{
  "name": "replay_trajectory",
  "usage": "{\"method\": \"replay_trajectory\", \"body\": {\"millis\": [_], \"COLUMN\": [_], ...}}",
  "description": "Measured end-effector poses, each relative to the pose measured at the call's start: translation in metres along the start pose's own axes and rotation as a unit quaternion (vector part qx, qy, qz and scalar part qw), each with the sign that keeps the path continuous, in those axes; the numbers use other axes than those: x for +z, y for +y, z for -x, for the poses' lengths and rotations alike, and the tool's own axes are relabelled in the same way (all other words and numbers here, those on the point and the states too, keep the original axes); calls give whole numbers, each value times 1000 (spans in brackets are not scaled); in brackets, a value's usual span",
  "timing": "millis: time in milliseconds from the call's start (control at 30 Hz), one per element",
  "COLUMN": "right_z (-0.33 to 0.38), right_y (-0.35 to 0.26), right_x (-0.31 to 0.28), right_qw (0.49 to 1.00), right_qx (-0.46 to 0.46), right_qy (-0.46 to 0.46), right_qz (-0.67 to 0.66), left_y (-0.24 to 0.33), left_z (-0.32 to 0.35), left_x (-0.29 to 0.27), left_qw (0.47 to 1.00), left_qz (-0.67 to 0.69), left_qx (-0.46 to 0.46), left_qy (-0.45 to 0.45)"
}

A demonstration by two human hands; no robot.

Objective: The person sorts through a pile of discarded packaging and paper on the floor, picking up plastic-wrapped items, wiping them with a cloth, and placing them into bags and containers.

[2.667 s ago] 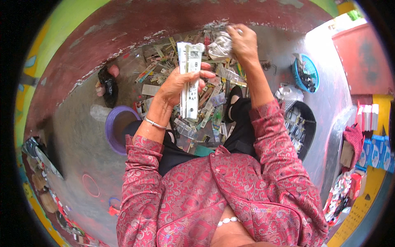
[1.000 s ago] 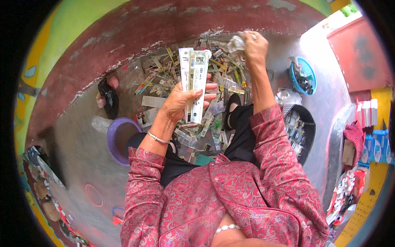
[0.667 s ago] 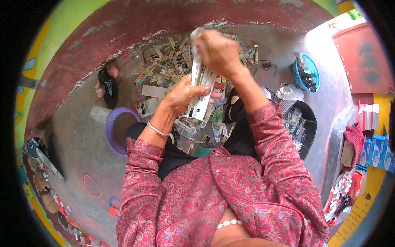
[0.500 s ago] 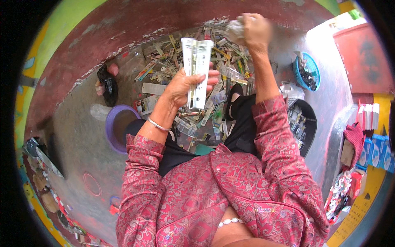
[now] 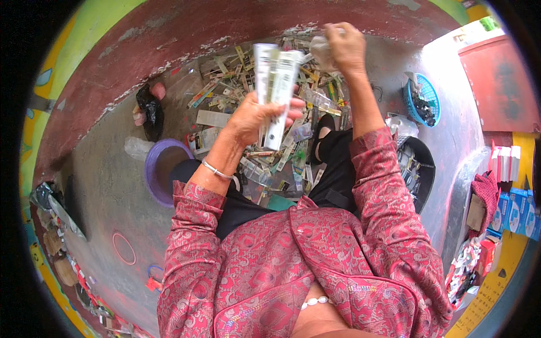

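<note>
Our left hand [image 5: 251, 115] grips two flattened white tubes [image 5: 274, 84] upright, above the scrap pile [image 5: 282, 152]. Our right hand [image 5: 345, 48] pinches crumpled clear plastic [image 5: 321, 48] right of the tubes.

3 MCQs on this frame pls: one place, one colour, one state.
1. Where is the purple basin?
A. On the floor at the person's left
B. In the lap
C. Against the wall beyond the pile

2. What colour is the small mesh basket?
A. Yellow
B. Blue
C. White

3. What is the left hand doing?
A. Resting open on the floor
B. Gripping flat white tubes held upright
C. Touching the basin

Key: 1 A, it sits beside the left sleeve on the grey floor. 2 B, its rim and mesh are blue. 3 B, the fingers wrap the tubes above the pile of packaging, while the right hand is closed on a crumpled clear wrapper.
</note>
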State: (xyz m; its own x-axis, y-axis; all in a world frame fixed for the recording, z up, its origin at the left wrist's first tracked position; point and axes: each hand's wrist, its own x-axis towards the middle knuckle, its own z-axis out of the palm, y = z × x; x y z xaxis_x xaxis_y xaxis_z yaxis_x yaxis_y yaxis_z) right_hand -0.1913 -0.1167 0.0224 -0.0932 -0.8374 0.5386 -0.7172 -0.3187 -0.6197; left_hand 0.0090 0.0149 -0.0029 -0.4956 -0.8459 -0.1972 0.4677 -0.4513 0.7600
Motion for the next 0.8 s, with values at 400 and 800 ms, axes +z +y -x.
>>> {"method": "replay_trajectory", "body": {"millis": [400, 800], "right_z": [79, 95], "right_y": [-63, -95], "right_x": [-2, -2], "right_qw": [810, 853], "right_qx": [114, -98], "right_qy": [-541, -506], "right_qz": [-196, 87], "left_y": [2, -3], "left_z": [-18, -15], "left_x": [-29, -7], "left_qw": [946, 974], "left_qz": [283, 170], "left_qx": [142, 121], "left_qy": [73, 92]}}
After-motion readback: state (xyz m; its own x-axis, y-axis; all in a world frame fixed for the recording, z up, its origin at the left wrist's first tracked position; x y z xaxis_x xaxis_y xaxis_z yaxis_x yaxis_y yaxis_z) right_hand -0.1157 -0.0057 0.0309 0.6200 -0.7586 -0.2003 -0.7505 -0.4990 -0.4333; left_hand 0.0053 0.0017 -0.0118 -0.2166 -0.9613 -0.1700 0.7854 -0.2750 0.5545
